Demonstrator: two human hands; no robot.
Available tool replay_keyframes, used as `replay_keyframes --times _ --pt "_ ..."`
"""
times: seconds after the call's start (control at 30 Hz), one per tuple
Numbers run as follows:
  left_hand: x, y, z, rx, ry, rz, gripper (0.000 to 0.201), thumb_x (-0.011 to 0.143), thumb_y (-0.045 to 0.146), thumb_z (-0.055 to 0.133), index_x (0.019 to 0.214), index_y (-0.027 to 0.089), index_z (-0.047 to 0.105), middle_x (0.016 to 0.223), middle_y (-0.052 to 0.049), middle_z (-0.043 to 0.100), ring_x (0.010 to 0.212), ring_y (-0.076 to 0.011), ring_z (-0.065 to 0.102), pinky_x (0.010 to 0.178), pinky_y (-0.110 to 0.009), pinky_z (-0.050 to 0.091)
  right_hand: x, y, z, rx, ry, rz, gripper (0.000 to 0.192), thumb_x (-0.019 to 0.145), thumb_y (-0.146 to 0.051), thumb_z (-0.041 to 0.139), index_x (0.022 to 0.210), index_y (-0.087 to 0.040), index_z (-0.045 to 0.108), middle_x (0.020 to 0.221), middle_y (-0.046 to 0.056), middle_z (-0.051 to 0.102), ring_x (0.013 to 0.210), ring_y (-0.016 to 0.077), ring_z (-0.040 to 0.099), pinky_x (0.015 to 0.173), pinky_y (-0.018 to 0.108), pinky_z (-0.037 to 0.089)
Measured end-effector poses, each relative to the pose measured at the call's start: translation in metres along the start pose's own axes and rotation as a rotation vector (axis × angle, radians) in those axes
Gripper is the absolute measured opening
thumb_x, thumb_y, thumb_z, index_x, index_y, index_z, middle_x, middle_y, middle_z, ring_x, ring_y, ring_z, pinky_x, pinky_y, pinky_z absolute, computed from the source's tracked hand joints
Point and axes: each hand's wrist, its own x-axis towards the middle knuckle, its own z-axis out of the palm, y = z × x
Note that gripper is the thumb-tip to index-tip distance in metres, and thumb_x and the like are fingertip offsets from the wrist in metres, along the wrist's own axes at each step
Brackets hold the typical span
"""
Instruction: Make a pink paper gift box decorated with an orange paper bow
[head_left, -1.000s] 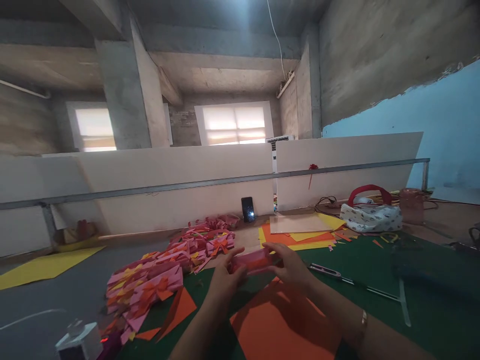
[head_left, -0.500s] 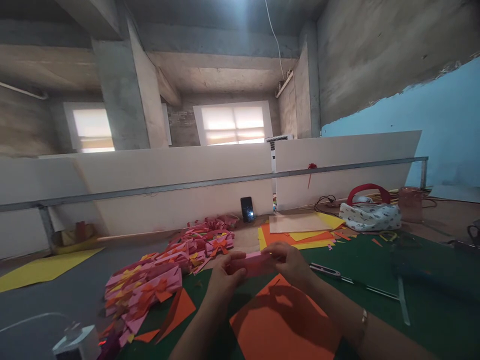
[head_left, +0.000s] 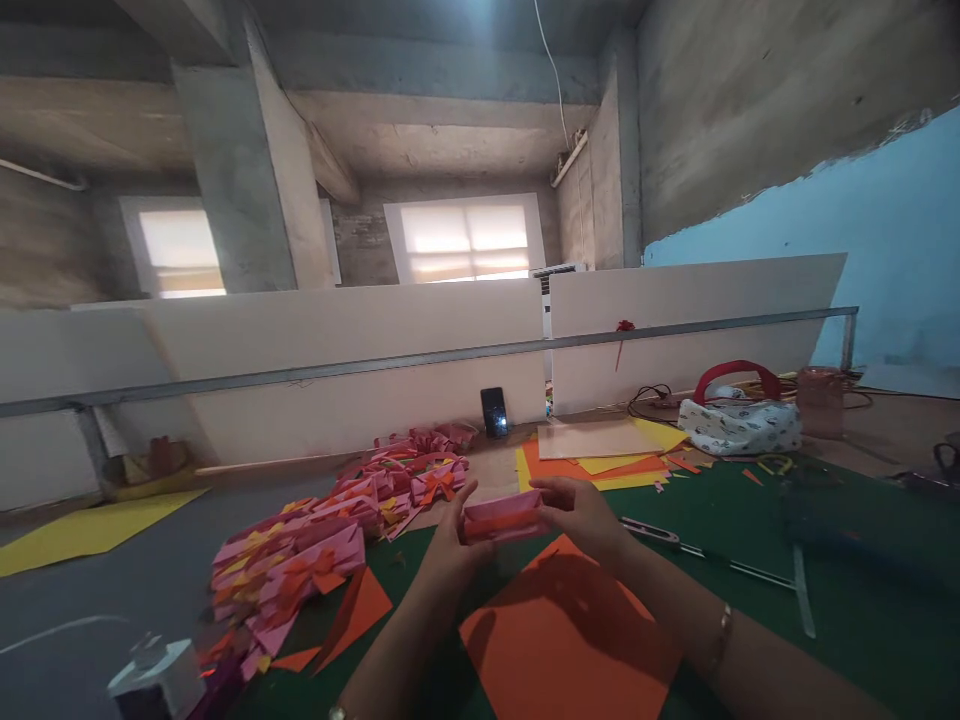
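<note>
Both hands grasp a small folded pink paper piece (head_left: pixel 504 520) above the green surface (head_left: pixel 750 590), the left hand (head_left: pixel 450 545) pinching its left end and the right hand (head_left: pixel 581 515) gripping its right end, with an orange strip showing along its front. The piece is held in the air over a large orange paper sheet (head_left: pixel 570 640) that lies flat just in front of the person.

To the left, a long heap of finished pink-and-orange paper pieces (head_left: pixel 337 530) runs across the surface, a sign that much of the folding work is already done; the piece in hand looks close to the same form, though its details are too small to tell. Loose orange offcuts (head_left: pixel 356 610) lie beside the heap. A stack of uncut orange and yellow sheets (head_left: pixel 600 462) farther back suggests more material is left to use.

A ruler and a slim cutting tool (head_left: pixel 675 540) rest to the right of the hands, well apart from them. A dark phone (head_left: pixel 493 412) leans against the white partition (head_left: pixel 337 350), and a patterned bag with red handles (head_left: pixel 739 420) sits at the far right.
</note>
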Motion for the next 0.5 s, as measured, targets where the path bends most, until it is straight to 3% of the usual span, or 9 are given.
replay_keyframes --times 0.07,0.17,0.23,0.37,0.5 --pt "0.0 0.002 -0.001 0.075 -0.017 0.031 0.085 0.049 0.013 0.066 0.128 0.02 0.038 0.077 0.0 0.059 0.061 -0.0127 0.056 0.055 -0.023 0.043 0.0 0.0 0.0 0.02 0.002 0.027 0.037 0.061 -0.023 0.065 0.098 -0.015 0.065 0.082 0.006 0.07 0.075 0.0199 0.065 0.066 0.031 0.053" --pt "-0.002 0.011 0.001 0.163 -0.027 0.082 0.055 0.049 0.017 0.067 0.104 0.016 0.058 0.086 -0.004 0.06 0.074 -0.0168 0.058 0.061 -0.024 0.046 0.001 0.0 -0.001 0.041 0.009 0.06 0.032 0.062 -0.024 0.064 0.092 -0.014 0.065 0.077 0.004 0.069 0.068 0.0173 0.064 0.061 0.029 0.053" --pt "-0.005 0.018 0.003 0.18 -0.039 0.09 0.042 0.049 0.017 0.068 0.091 0.015 0.063 0.089 -0.005 0.061 0.08 -0.0188 0.058 0.064 -0.025 0.047 0.001 0.0 -0.001 0.047 0.01 0.075 0.028 0.062 -0.024 0.063 0.087 -0.014 0.065 0.071 0.003 0.068 0.062 0.0152 0.063 0.058 0.028 0.052" --pt "-0.01 0.026 0.008 0.18 -0.082 0.081 0.045 0.047 0.01 0.064 0.091 0.017 0.065 0.089 -0.005 0.065 0.084 -0.0214 0.06 0.069 -0.028 0.048 0.003 0.003 -0.004 0.023 0.001 0.096 0.018 0.064 -0.021 0.061 0.081 -0.014 0.063 0.058 -0.002 0.062 0.053 0.0121 0.059 0.054 0.026 0.051" --pt "-0.007 0.023 0.007 0.187 -0.077 0.092 0.046 0.044 0.006 0.06 0.088 0.017 0.067 0.093 -0.006 0.067 0.093 -0.0245 0.059 0.078 -0.032 0.047 0.003 0.004 -0.005 -0.082 -0.037 0.073 0.02 0.069 -0.02 0.056 0.087 -0.013 0.062 0.061 0.0 0.062 0.052 0.0112 0.058 0.052 0.026 0.049"
